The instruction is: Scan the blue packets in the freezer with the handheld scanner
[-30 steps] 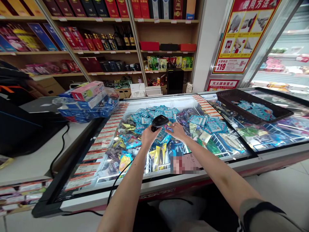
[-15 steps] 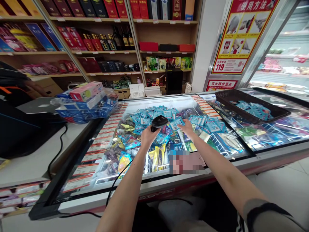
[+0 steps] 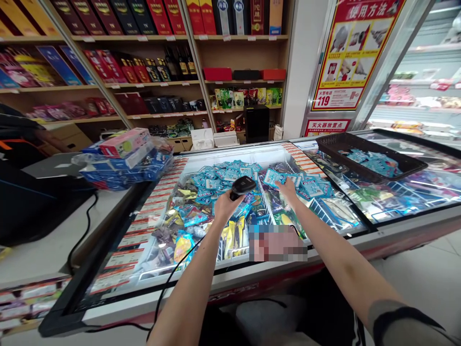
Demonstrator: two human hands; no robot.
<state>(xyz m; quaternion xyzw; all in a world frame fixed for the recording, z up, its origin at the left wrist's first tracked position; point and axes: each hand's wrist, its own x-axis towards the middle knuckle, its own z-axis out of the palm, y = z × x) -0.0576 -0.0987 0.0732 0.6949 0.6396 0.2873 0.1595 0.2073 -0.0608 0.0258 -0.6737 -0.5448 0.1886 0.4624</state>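
Observation:
My left hand (image 3: 225, 206) is closed round the handle of a black barcode scanner (image 3: 244, 185), its cable trailing down past my forearm. In my right hand (image 3: 287, 190) a small blue packet (image 3: 272, 177) is pinched at its right edge, to the right of the scanner head. A heap of similar blue packets (image 3: 219, 175) lies on the freezer's glass top beyond my left hand. Just past my right hand rests another pile of blue packets (image 3: 314, 186).
Under the glass of the chest freezer (image 3: 144, 211) are bagged frozen goods and white wire baskets. A brown tray (image 3: 406, 166) with blue packets stands at right. Plastic-wrapped boxes (image 3: 126, 161) sit at left. A pixelated flat object (image 3: 277, 243) lies at the front edge.
My right hand has moved the blue packet rightward, away from the heap towards the right pile. The scanner, still in my left hand, has shifted slightly right and down.

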